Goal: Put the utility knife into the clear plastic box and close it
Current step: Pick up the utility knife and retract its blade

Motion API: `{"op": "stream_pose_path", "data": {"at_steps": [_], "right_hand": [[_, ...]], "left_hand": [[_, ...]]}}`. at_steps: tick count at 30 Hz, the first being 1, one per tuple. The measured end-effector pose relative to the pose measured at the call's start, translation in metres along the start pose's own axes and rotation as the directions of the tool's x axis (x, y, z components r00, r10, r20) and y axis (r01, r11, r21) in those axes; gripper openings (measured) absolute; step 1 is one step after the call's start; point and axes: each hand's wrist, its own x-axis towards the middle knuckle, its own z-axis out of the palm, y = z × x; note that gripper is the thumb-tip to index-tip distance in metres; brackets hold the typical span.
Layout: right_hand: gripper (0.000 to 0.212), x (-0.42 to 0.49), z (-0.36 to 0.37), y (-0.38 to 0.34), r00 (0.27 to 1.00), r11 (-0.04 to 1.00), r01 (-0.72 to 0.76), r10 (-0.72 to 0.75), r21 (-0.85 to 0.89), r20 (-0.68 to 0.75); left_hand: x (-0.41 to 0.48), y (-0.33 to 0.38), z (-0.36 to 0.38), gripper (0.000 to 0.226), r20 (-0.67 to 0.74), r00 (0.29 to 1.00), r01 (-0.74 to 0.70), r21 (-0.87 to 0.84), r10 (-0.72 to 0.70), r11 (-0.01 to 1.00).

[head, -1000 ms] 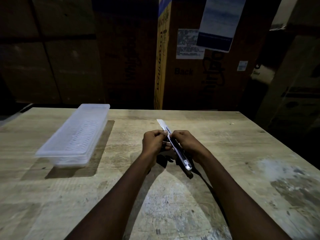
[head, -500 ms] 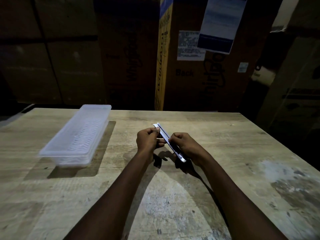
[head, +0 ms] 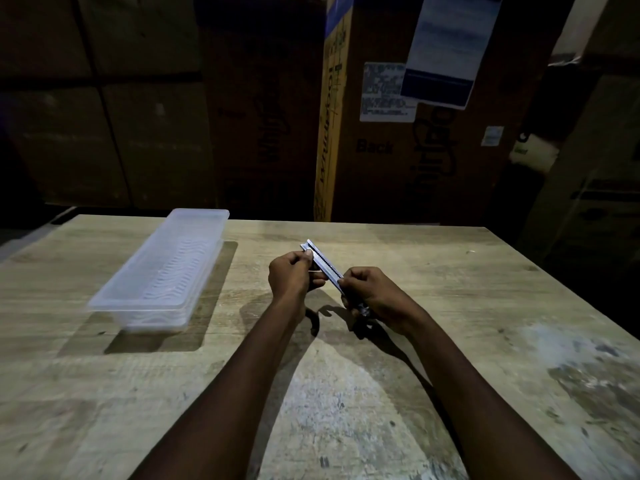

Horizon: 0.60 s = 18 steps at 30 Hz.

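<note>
Utility knife (head: pixel 323 268) between left hand (head: pixel 292 277) and right hand (head: pixel 372 294) — lidded clear plastic box (head: pixel 162 271) well apart

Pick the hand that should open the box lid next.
Left. The left hand is nearer the clear plastic box, which sits lid-on to its left; the right hand can keep gripping the utility knife.

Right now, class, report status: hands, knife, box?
Both hands, left and right, gripping silver utility knife above table. Clear plastic box left, lid on. Nothing between.
</note>
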Motion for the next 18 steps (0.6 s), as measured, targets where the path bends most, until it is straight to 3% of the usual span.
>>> {"op": "stream_pose_path", "data": {"at_steps": [7,13,15,18], "right_hand": [[0.019,-0.001,-0.003,0.001,0.999,0.999,0.012,-0.014,0.052,0.049],[0.012,-0.002,-0.005,-0.002,1.000,1.000,0.007,-0.007,0.010,-0.030],[0.006,0.001,-0.005,0.001,0.990,0.994,0.064,-0.075,-0.089,-0.118],[0.010,0.008,-0.004,0.010,0.902,0.880,0.156,-0.312,-0.448,-0.299]], "left_hand": [[0.002,0.000,-0.002,0.024,-0.005,1.000,-0.026,0.006,0.026,1.000],[0.000,0.001,-0.002,0.023,0.001,1.000,-0.020,-0.072,0.020,0.997],[-0.002,0.001,-0.001,0.022,0.030,0.999,0.019,-0.154,-0.015,0.988],[-0.006,-0.001,0.003,0.027,0.110,0.992,0.089,-0.262,-0.062,0.961]]}}
